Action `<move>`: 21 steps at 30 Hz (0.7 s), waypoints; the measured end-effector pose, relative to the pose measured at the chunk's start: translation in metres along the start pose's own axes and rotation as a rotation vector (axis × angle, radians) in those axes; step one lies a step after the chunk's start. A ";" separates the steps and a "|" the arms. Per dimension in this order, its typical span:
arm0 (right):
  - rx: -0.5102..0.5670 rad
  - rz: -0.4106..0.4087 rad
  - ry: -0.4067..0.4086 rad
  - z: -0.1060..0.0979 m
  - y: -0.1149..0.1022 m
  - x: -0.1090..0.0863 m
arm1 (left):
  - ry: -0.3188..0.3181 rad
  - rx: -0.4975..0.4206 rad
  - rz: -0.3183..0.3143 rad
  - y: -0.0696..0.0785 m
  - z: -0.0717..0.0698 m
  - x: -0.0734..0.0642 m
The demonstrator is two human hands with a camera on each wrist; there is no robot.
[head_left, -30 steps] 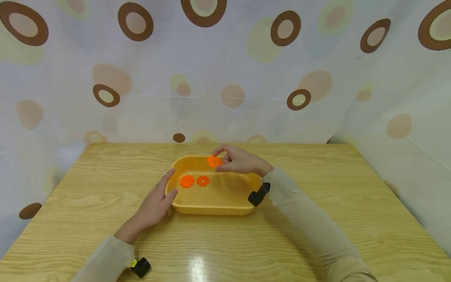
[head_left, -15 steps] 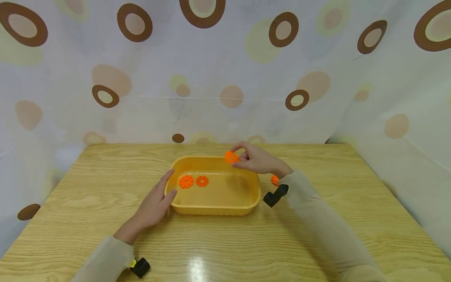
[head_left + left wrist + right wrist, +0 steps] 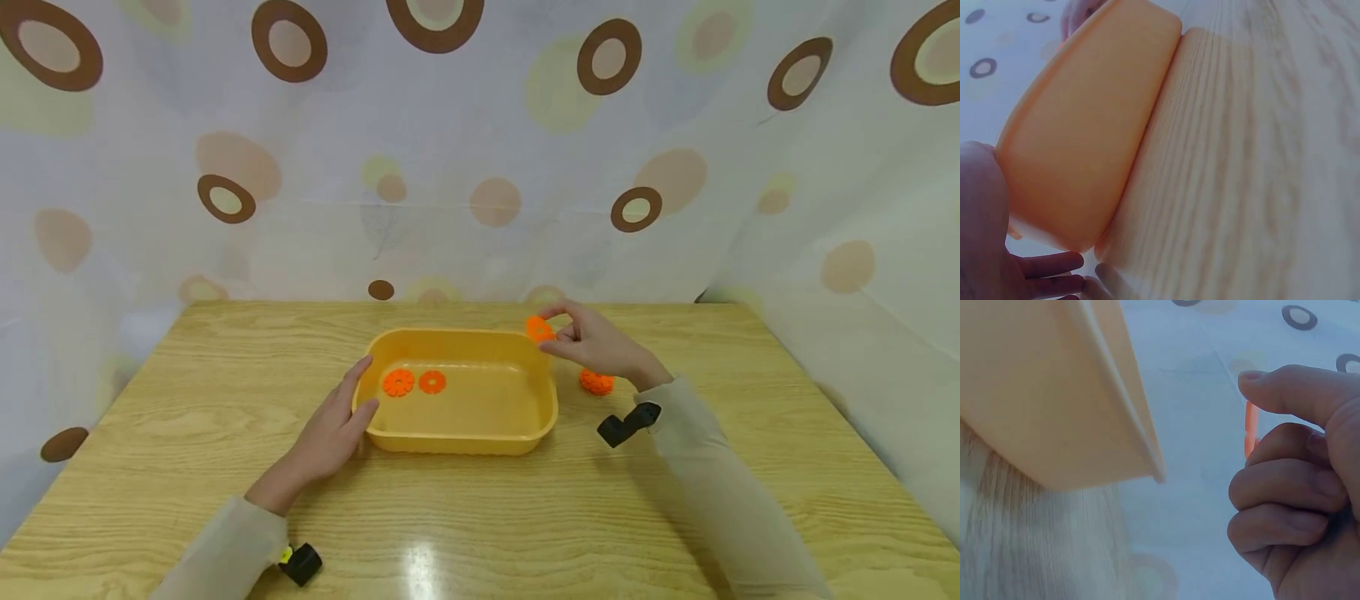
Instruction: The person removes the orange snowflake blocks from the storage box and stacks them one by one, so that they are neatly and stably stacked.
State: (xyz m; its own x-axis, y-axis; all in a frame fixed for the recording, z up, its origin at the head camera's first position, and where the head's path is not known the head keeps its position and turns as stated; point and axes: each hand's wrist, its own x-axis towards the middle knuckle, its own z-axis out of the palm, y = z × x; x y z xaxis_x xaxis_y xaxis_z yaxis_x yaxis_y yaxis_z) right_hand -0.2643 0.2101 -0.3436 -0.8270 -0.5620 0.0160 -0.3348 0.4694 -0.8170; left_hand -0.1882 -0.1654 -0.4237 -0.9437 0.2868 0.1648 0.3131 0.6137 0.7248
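A yellow plastic tub (image 3: 465,446) stands on the wooden table in the head view. My left hand (image 3: 326,433) rests on its left end, fingers fairly straight and the thumb across the rim. Between the right hand's (image 3: 596,342) thumb and index finger, an orange notched disc (image 3: 539,329) is pinched above the tub's far right corner. The right wrist view shows this disc (image 3: 1250,428) edge-on, apart from the tub wall (image 3: 1054,394). Inside the tub, toward the left, lie a larger orange disc (image 3: 398,382) and a smaller one (image 3: 432,382).
Right of the tub, a small pile of orange notched discs (image 3: 596,382) lies on the table (image 3: 450,517), partly under the right hand. A patterned cloth (image 3: 450,242) hangs behind the table and along its sides.
The right hand has carried the pinched disc rightward, from over the tub's middle to its far right corner. The pile at the right has come into sight. The left hand stays put.
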 end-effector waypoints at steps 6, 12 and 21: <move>0.057 0.020 0.045 -0.009 0.018 -0.019 | -0.005 -0.005 -0.006 0.002 -0.001 0.000; 0.039 0.045 0.104 -0.020 0.032 -0.035 | 0.003 0.001 0.004 0.002 -0.001 0.002; -0.082 0.145 0.072 -0.026 0.049 -0.042 | 0.003 0.003 -0.005 0.000 0.000 0.001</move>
State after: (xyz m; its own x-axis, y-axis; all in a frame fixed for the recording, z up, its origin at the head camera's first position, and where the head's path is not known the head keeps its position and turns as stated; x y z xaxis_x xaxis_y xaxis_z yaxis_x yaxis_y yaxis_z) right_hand -0.2577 0.2745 -0.3690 -0.8986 -0.4354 -0.0548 -0.2431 0.5980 -0.7638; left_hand -0.1889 -0.1652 -0.4230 -0.9456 0.2816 0.1632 0.3087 0.6173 0.7237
